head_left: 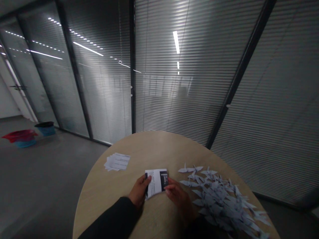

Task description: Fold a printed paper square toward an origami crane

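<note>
Dark sleeves (109, 217) push in from the bottom edge, closest of all. What's between them?

A folded paper sheet (156, 182), matte white, with rows of small black print and a dark block along one side. It sits at a slant over the near part of the tabletop (159, 146), between both hands.

Who has hold of it?

The left hand (139, 192) does, at the sheet's left edge. Its thumb (148, 178) presses on top, the hand is angled inward, and that grip is closed on the paper. The right hand (177, 196) comes in from the other side, its fingers (169, 189) stretched out and touching the lower right corner. Whether that grip is actually pinching, I can't tell.

And around the hands?

Just right of the right hand spreads a loose heap of origami paper cranes (219, 199), pale and crisp-winged, overlapping one another. Up to the left, apart from the hands, lies a small stack of printed paper slips (117, 162). The tabletop itself is round, with pale wood grain.

Further out?

A glass partition with slatted blinds (174, 93) stands behind it. Off to the left, on a grey floor (50, 166), are a blue bin with a black liner (45, 129) and a red-and-blue tub (21, 137)
</note>
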The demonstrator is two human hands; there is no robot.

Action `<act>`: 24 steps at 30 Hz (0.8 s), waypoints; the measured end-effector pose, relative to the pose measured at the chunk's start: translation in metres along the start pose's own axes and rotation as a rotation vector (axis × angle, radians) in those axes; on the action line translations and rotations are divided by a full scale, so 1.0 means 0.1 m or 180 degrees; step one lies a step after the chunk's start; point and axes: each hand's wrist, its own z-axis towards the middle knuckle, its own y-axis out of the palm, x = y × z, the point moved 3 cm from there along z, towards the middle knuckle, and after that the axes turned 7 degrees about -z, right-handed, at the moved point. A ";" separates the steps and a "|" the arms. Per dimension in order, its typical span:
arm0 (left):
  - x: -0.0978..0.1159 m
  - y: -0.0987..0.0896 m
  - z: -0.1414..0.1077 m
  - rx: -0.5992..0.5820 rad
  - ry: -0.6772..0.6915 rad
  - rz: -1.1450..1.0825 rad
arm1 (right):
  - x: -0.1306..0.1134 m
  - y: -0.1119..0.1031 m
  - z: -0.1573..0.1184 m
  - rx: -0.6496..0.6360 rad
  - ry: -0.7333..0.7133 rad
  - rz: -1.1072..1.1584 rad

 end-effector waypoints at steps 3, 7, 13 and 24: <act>0.02 0.01 -0.02 0.0088 -0.0064 -0.0146 | -0.04 0.00 0.00 0.0006 0.0122 -0.0114; 0.03 0.05 -0.05 0.0052 -0.0141 -0.0231 | -0.03 0.04 -0.02 -0.0106 0.0403 -0.0071; 0.04 0.10 -0.09 0.0017 -0.0183 -0.0349 | -0.02 0.03 -0.03 0.0237 0.0606 0.0368; 0.06 0.16 -0.14 -0.0047 -0.0234 -0.0598 | -0.02 0.00 -0.02 0.0471 0.0718 0.0674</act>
